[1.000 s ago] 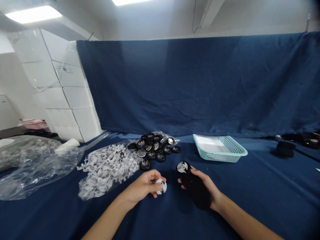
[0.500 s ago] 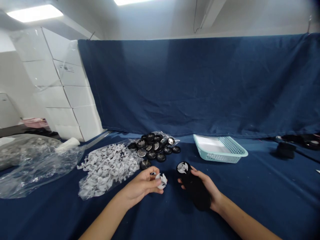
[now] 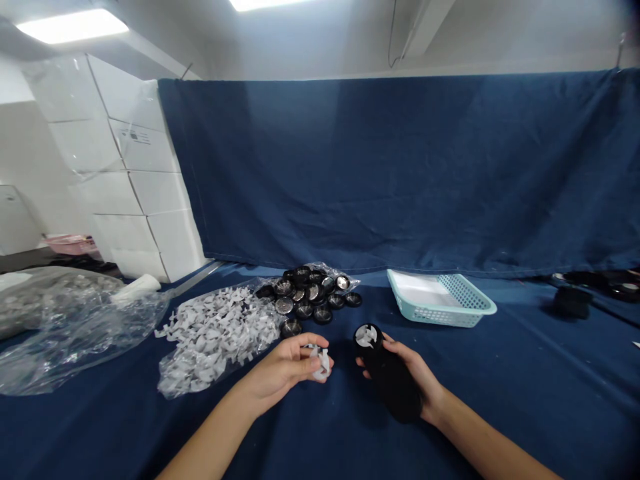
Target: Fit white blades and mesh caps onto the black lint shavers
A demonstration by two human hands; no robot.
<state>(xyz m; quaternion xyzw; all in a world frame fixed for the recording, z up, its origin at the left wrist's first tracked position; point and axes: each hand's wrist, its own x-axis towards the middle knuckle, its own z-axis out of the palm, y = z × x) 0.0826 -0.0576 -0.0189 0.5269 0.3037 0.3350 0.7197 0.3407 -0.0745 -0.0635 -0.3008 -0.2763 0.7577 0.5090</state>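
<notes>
My left hand (image 3: 289, 365) pinches a small white plastic piece with curved blades (image 3: 321, 365) between thumb and fingers. To its right, my right hand (image 3: 419, 377) is wrapped round a black elongated object (image 3: 393, 387). At that object's upper end is a round black rim, with a white bladed piece (image 3: 367, 335) seated inside it. A small gap separates the two hands. Left of my left hand, a heap of similar white plastic pieces (image 3: 215, 340) lies on clear plastic. Behind the hands is a pile of round black caps (image 3: 304, 309), some with shiny insides.
A light-green basket (image 3: 447, 315) with a white sheet inside stands at the back right. Farther right lies a black object (image 3: 571, 302). A clear plastic bag (image 3: 80, 340) is at the left, before stacked white boxes (image 3: 135, 193). A blue curtain (image 3: 400, 173) closes off the back.
The left fingers have shifted on the white piece, and it has turned slightly and moved a little to the left. The right hand and its black object stay almost still.
</notes>
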